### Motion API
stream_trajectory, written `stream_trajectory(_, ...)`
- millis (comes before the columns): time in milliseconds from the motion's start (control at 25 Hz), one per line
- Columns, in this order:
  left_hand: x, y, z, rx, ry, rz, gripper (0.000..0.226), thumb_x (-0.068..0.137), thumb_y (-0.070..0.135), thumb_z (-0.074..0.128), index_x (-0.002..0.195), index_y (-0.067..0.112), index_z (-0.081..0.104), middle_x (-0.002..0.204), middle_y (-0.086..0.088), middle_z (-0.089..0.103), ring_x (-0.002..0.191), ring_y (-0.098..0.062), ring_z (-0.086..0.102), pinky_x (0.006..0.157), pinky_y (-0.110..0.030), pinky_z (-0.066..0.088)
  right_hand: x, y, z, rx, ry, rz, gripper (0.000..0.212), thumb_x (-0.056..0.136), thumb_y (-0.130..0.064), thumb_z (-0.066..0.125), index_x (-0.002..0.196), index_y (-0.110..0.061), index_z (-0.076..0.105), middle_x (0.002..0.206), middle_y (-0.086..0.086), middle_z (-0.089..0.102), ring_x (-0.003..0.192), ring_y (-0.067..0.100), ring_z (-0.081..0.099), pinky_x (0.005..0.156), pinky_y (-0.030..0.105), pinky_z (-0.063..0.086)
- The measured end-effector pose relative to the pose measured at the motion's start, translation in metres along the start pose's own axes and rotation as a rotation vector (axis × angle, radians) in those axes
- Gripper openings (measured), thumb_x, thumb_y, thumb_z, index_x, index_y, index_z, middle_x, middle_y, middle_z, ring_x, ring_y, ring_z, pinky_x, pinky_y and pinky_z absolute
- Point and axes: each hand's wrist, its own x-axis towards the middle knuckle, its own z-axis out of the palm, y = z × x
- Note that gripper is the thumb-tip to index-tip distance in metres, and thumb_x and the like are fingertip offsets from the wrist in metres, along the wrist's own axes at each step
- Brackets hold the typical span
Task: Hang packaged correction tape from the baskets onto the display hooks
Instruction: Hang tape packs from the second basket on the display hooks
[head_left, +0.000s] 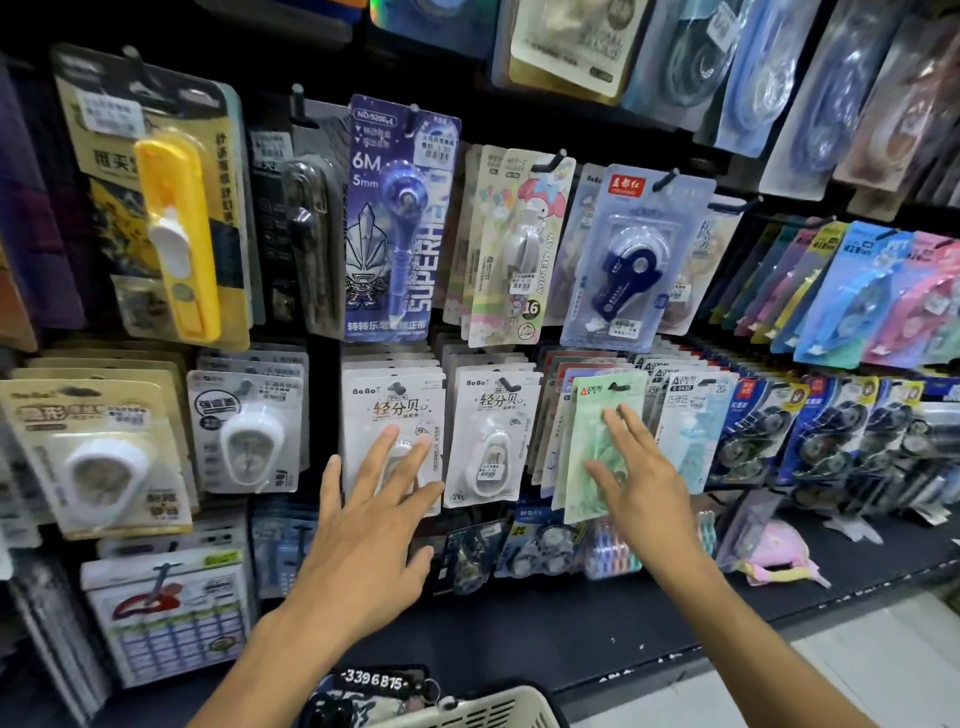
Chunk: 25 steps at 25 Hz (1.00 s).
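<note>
A black display wall carries rows of packaged correction tape on hooks. My left hand (371, 512) reaches forward with spread straight fingers, its fingertips on a white BoBo correction tape pack (384, 410) in the middle row. My right hand (641, 475) is spread flat over a pale green correction tape pack (589, 452) that hangs on a black hook (618, 387). Neither hand holds anything. A second white BoBo pack (491, 441) hangs between the two hands. The rim of a white basket (483, 712) shows at the bottom edge, below my arms.
The upper row holds a yellow pack (176, 234), a purple Superhero pack (397, 218) and a blue-dispenser pack (631, 260). Blue multi-roll packs (753, 436) hang to the right. A pink item (776, 553) lies on the dark lower shelf (571, 623). A keychain tag (374, 680) sits by the basket.
</note>
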Motion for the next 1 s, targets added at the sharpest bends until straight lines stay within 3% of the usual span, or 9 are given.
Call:
stream_trajectory(160, 0.001, 0.001, -0.001, 0.025, -0.018, 0.002, 0.064, 0.096, 0.048, 0.05, 0.156, 0.04, 0.029, 0.164, 0.017, -0.026, 0.138, -0.011, -0.05, 0.121, -0.055, -0.017, 0.009, -0.009, -0.007, -0.058, -0.041, 0.082, 0.072, 0.094, -0.043, 0.065, 0.155, -0.028, 0.031, 0.165, -0.002, 0.024, 0.133, 0.026, 0.051, 0.103, 0.045, 0.046)
stream_trajectory(240, 0.0, 0.002, -0.002, 0.027, -0.005, 0.007, 0.065, 0.096, 0.047, 0.05, 0.156, 0.04, 0.027, 0.163, 0.017, -0.027, 0.139, -0.011, -0.05, 0.12, -0.053, -0.02, -0.004, -0.027, -0.002, -0.186, 0.145, -0.091, 0.059, 0.096, -0.041, 0.058, 0.148, -0.018, 0.041, 0.157, 0.006, 0.037, 0.132, 0.029, 0.049, 0.103, 0.048, 0.047)
stream_trajectory(320, -0.001, 0.003, -0.002, 0.021, 0.031, 0.007, 0.067, 0.097, 0.045, 0.048, 0.159, 0.038, 0.023, 0.162, 0.016, -0.028, 0.14, -0.01, -0.048, 0.117, -0.049, -0.026, -0.014, -0.055, 0.015, -0.239, 0.086, -0.364, 0.048, 0.101, -0.034, 0.048, 0.145, -0.016, 0.047, 0.155, 0.006, 0.043, 0.138, 0.029, 0.046, 0.107, 0.052, 0.046)
stream_trajectory(480, -0.007, -0.002, -0.005, -0.015, 0.054, 0.031, 0.074, 0.099, 0.041, 0.046, 0.161, 0.036, 0.006, 0.162, 0.015, -0.032, 0.143, -0.007, -0.043, 0.117, -0.038, -0.028, -0.005, -0.086, 0.047, -0.286, -0.36, -0.34, 0.063, 0.105, -0.029, 0.037, 0.161, -0.024, 0.009, 0.168, -0.008, -0.014, 0.156, 0.021, -0.005, 0.125, 0.044, 0.013)
stream_trajectory(560, -0.017, -0.009, -0.013, -0.133, 0.19, -0.041, 0.069, 0.097, 0.035, 0.055, 0.159, 0.031, 0.024, 0.17, 0.009, -0.006, 0.155, -0.01, -0.016, 0.125, -0.036, -0.012, -0.007, -0.099, 0.048, -0.253, -0.287, -0.297, 0.064, 0.1, -0.021, 0.046, 0.159, -0.018, 0.022, 0.17, 0.0, -0.001, 0.156, 0.028, 0.007, 0.124, 0.045, 0.019)
stream_trajectory(640, -0.029, -0.025, -0.022, -0.17, 0.416, -0.234, 0.061, 0.091, 0.026, 0.066, 0.149, 0.019, 0.047, 0.163, -0.005, 0.033, 0.149, -0.021, 0.023, 0.124, -0.046, 0.023, -0.02, -0.112, 0.049, -0.186, -0.048, -0.353, 0.051, 0.091, -0.013, 0.056, 0.142, -0.008, 0.052, 0.159, 0.012, 0.037, 0.142, 0.037, 0.04, 0.112, 0.051, 0.039)
stream_trajectory(720, -0.034, -0.047, -0.033, -0.094, 0.376, -0.387, 0.073, 0.091, 0.028, 0.065, 0.156, 0.016, 0.034, 0.166, -0.009, 0.024, 0.148, -0.027, 0.025, 0.122, -0.049, 0.023, -0.035, -0.126, 0.055, -0.071, 0.068, -0.443, 0.041, 0.089, -0.016, 0.048, 0.125, -0.008, 0.064, 0.144, 0.013, 0.053, 0.126, 0.036, 0.053, 0.1, 0.051, 0.047)
stream_trajectory(840, -0.037, -0.07, -0.045, -0.171, 0.212, -0.319, 0.087, 0.095, 0.032, 0.061, 0.162, 0.028, 0.006, 0.171, 0.006, -0.003, 0.155, -0.021, 0.012, 0.126, -0.043, 0.014, -0.053, -0.152, 0.064, 0.007, -0.019, -0.551, 0.035, 0.087, -0.018, 0.049, 0.118, -0.012, 0.065, 0.141, 0.011, 0.054, 0.121, 0.034, 0.055, 0.095, 0.05, 0.05)
stream_trajectory(1000, -0.064, -0.078, -0.051, -0.158, 0.609, -0.512, 0.066, 0.086, 0.019, 0.066, 0.148, 0.018, 0.043, 0.158, -0.009, 0.037, 0.142, -0.033, 0.036, 0.114, -0.051, 0.032, -0.064, -0.188, 0.073, 0.01, -0.134, -0.64, 0.044, 0.08, -0.01, 0.071, 0.124, -0.01, 0.065, 0.143, 0.013, 0.056, 0.126, 0.036, 0.055, 0.102, 0.052, 0.049)
